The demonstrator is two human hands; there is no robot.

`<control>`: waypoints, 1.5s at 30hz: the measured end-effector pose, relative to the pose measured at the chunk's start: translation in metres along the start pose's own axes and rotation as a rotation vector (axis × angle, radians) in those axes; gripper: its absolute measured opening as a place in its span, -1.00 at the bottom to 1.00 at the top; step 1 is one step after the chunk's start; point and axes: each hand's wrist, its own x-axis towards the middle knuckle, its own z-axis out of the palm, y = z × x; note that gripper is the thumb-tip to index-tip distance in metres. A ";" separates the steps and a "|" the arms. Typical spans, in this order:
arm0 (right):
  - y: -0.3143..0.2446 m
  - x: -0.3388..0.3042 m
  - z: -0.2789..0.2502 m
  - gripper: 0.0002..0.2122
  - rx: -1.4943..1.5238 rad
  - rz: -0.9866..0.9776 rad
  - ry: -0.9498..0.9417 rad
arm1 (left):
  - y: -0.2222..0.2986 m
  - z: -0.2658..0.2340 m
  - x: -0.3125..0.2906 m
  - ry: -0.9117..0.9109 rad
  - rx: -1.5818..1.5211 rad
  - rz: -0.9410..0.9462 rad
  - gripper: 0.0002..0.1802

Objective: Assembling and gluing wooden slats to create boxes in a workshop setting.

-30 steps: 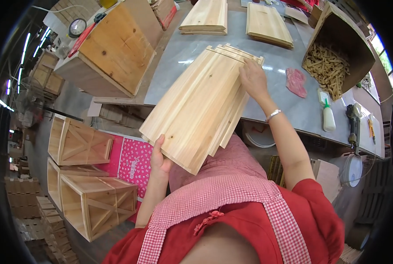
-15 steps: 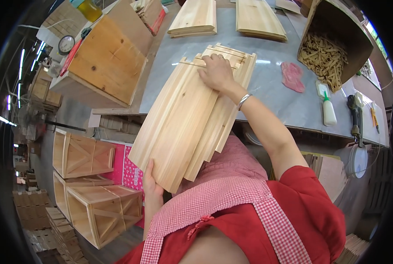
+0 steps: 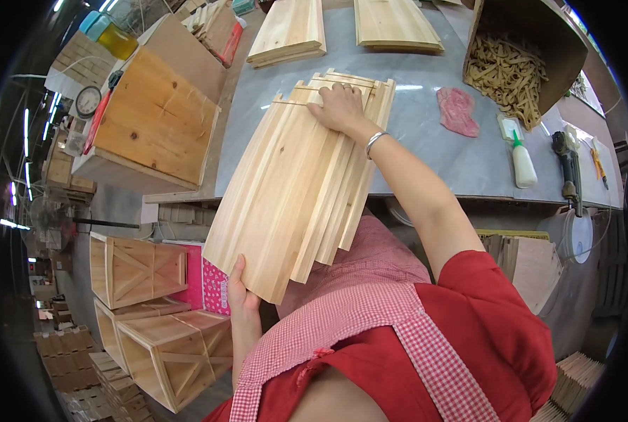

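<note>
While the left hand [image 3: 245, 295] supports the lower end of a fanned set of wooden boards [image 3: 268, 204], the right hand [image 3: 339, 109] lies palm down across the upper end. The boards occupy the centre of the frame, tilted from upper right to lower left, with their edges stepped along the right side. Thin cross strips [image 3: 289, 103] run across their upper ends.

Left hand: partly closed, gripping the boards at the lower corner; the thumb rests on the front face, and the fingers are hidden behind. Right hand: partly curled, in contact with the boards near the cross strips, thumb spread to the left; whether the fingertips pinch a board cannot be told. A bracelet [image 3: 375, 143] encircles the right wrist.

Behind the boards is a grey worktable [image 3: 412, 165]. Two board stacks, a left stack [image 3: 288, 32] and a right stack [image 3: 397, 27], lie at the top of the frame. At upper right, an open bin [image 3: 532, 28] contains tan strips [image 3: 507, 77]. Below it are a pink cloth [image 3: 458, 112], a white bottle [image 3: 524, 167] with a green tip, and a dark tool [image 3: 567, 165]. A wooden box [image 3: 157, 116] stands at upper left; crossed-front crates [image 3: 176, 359] are grouped at lower left.
</note>
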 end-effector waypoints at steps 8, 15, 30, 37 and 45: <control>0.008 0.005 0.007 -0.50 0.035 -0.007 -0.006 | 0.001 -0.002 0.014 0.014 0.018 -0.020 -0.32; 0.015 0.019 0.003 -0.45 0.002 0.045 -0.127 | 0.005 0.006 0.017 0.052 0.048 -0.005 -0.32; 0.026 0.012 -0.005 -0.45 0.130 -0.006 -0.141 | -0.003 0.000 0.014 -0.060 -0.131 0.089 -0.35; 0.048 0.019 0.006 -0.30 0.035 0.138 -0.003 | -0.066 -0.036 0.033 0.030 0.008 0.181 -0.28; 0.044 0.008 0.008 -0.32 0.033 0.116 -0.060 | -0.072 -0.013 0.033 0.026 0.064 0.158 -0.26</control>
